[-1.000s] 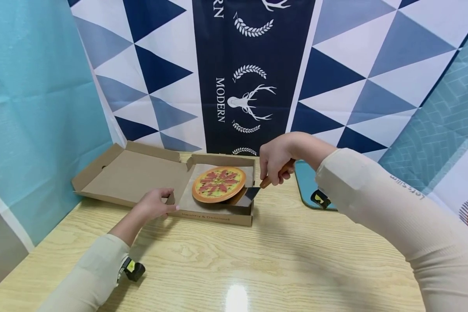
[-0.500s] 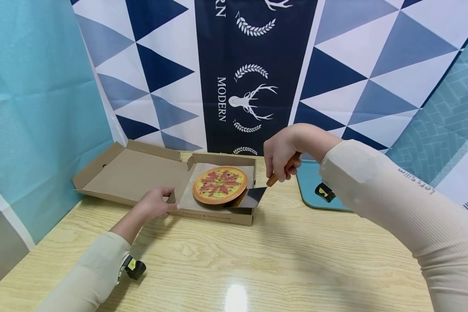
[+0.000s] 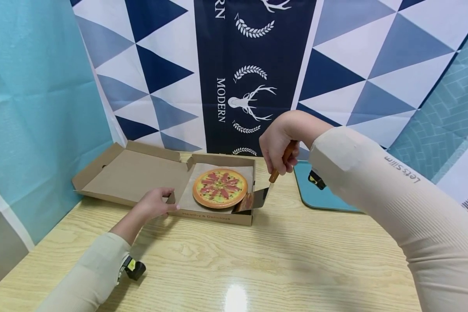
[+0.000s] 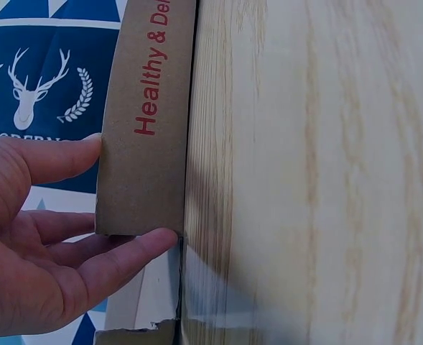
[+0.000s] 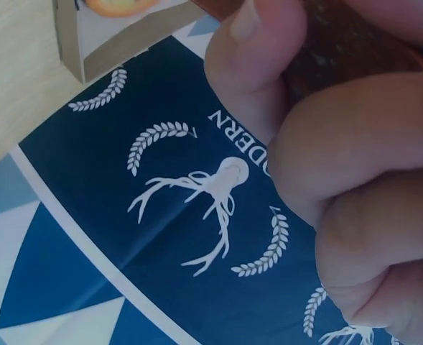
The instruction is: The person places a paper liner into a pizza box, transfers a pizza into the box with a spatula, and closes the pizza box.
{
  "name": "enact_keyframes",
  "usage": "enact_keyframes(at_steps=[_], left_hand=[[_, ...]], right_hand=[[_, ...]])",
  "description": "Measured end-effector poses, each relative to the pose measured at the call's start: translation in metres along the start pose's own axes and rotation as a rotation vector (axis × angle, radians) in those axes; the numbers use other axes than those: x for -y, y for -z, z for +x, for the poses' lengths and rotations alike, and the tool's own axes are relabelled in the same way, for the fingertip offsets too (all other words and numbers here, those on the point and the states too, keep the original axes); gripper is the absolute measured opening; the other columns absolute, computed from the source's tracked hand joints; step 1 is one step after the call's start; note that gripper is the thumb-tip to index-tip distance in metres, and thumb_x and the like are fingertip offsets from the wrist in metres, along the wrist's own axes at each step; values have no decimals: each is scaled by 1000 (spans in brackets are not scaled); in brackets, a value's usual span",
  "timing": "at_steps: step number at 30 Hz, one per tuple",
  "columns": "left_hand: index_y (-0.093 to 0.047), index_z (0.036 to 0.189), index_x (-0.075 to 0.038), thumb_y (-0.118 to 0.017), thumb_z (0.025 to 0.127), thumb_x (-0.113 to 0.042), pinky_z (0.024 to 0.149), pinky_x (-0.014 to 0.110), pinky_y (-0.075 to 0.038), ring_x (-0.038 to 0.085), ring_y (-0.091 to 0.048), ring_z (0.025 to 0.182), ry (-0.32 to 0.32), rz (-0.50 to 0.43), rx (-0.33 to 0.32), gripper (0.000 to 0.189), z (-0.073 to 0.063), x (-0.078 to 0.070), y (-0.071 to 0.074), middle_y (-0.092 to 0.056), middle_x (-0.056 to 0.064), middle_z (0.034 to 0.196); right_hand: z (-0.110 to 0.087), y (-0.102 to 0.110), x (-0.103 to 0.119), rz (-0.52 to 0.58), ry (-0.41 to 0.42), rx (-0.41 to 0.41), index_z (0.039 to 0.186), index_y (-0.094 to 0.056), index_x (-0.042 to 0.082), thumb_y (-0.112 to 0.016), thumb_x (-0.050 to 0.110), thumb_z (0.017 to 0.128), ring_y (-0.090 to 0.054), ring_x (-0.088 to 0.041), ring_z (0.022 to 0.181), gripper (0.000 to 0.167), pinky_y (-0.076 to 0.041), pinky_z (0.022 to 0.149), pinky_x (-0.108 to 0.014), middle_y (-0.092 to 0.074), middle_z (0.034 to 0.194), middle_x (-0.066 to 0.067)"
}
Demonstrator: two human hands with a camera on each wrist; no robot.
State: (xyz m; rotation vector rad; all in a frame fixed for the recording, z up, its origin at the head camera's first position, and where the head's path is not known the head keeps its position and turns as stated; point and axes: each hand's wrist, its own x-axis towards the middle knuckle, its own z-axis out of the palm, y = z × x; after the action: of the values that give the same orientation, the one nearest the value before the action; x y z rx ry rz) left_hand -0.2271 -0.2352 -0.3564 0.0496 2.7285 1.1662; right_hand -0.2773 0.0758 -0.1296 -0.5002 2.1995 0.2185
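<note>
A round toy-like pizza with red toppings lies on white paper inside an open cardboard pizza box. My right hand grips the wooden handle of a pizza spatula, its metal blade slanting down at the pizza's right edge, over the box's front right corner. Whether the blade touches the pizza is unclear. Curled fingers fill the right wrist view, round the brown handle. My left hand holds the front wall near the lid hinge; in the left wrist view its thumb and fingers meet the cardboard's end.
The box lid lies folded open to the left. A blue tray or board sits on the right, partly behind my right sleeve. Patterned cloth hangs close behind the box. Wooden tabletop stretches in front.
The pizza, slightly tilted before, now lies flatter on the paper. My right hand has risen, and the spatula has drawn out rightward and stands steeper. My left hand stays still.
</note>
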Motion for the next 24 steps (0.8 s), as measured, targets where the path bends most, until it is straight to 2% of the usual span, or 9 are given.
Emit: enact_keyframes(at_steps=[6,14,19,24], left_hand=[[-32,147,8,-68,92,-13,100,54,-41,23,-66,67,-2,17,-1,68,-1,-2,1,-35,33,146],[-33,146,9,-68,92,-13,100,55,-41,23,-65,66,-6,34,0,68,-2,-2,1,-35,34,145],[-33,147,9,-68,92,-14,100,55,-41,23,-65,67,-6,34,1,68,-2,-2,1,-36,34,145],[-32,147,9,-68,92,-14,100,55,-40,23,-65,66,-7,28,1,69,-3,-3,0,-35,34,145]], right_hand=[[-6,4,4,-26,-38,7,106,-74,13,-69,5,84,-47,-9,50,24,-33,43,-16,-68,74,-7],[-26,8,1,-86,-76,-10,106,-73,14,-71,8,83,-44,-8,49,24,-35,44,-16,-67,73,-5],[-34,0,-18,10,-27,-23,112,-71,12,-70,5,83,-44,-7,47,31,-33,43,-15,-67,73,-5],[-37,-21,-44,109,46,-60,122,-68,11,-70,2,83,-42,-7,46,41,-32,43,-17,-68,77,-8]])
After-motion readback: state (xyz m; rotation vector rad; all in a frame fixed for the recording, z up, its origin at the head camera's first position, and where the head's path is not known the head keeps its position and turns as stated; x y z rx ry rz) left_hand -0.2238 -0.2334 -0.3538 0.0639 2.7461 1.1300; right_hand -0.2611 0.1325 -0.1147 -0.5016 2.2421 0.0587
